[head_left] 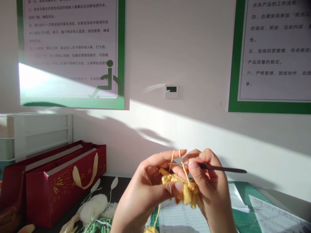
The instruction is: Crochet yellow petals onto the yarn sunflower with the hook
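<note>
My left hand [155, 184] pinches a piece of yellow crochet work [187, 195] between thumb and fingers. A strand of yellow yarn [184, 168] loops over its raised index finger and runs down to the piece. In my right hand [206, 174] is a crochet hook [223, 168] with a dark handle pointing right; its thin shaft reaches left toward the yarn by the left fingers. Whether the hook tip has caught the yarn I cannot tell. Another yellow strand hangs below my left hand to a yellow yarn ball [151, 230] at the bottom edge.
Red gift bags [65, 184] stand at the left beside a white drawer unit [48, 129]. White yarn [93, 207] and green yarn [98, 225] lie left of my hands. Under and right of them are a green cutting mat [250, 191] and printed sheets [274, 213]. A wall rises behind.
</note>
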A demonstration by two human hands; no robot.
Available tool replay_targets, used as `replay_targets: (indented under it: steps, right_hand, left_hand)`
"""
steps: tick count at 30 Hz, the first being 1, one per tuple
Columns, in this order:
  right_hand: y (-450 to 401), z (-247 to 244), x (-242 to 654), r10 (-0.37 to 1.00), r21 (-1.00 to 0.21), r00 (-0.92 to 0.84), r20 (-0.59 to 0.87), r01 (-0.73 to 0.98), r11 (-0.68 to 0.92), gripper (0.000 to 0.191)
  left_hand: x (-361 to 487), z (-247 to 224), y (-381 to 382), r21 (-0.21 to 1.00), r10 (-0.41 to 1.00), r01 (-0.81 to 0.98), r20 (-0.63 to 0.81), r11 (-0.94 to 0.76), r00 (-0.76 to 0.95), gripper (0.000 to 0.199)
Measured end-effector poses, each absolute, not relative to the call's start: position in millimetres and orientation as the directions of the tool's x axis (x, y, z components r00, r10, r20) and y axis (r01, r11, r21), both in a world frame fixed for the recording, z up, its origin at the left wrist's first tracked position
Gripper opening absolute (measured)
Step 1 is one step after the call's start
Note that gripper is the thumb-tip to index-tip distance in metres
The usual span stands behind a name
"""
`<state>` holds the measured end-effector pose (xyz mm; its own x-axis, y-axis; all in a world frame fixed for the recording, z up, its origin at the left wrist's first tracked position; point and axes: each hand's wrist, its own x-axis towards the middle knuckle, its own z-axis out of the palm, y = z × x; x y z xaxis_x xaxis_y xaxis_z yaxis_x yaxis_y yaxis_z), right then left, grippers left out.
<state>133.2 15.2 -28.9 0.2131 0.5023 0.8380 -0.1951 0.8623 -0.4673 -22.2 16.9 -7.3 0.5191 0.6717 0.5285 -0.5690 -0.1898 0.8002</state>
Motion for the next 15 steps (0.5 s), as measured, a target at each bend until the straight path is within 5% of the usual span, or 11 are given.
replay_targets:
  steps: [3,7,10,15]
  right_hand:
    - [15,-34,144,0.198,-0.24,0.204,0.959,0.204,0.949,0.017]
    - [18,-38,155,-0.021,-0.003,0.051,0.999,0.436,0.9,0.036]
    - [19,-39,149,-0.036,-0.002,0.115,0.993,0.314,0.949,0.036]
    - [18,-32,131,0.14,-0.134,0.302,0.943,-0.041,0.99,0.007]
  left_hand:
    - [-20,-5,11,0.791,0.694,-0.581,0.528,-0.192,0.49,0.034]
    - [-19,-3,10,0.776,0.682,-0.601,0.545,-0.19,0.488,0.034]
    - [-19,-4,12,0.794,0.674,-0.581,0.528,-0.177,0.516,0.04]
    - [-22,-6,15,0.822,0.67,-0.549,0.493,-0.151,0.554,0.044]
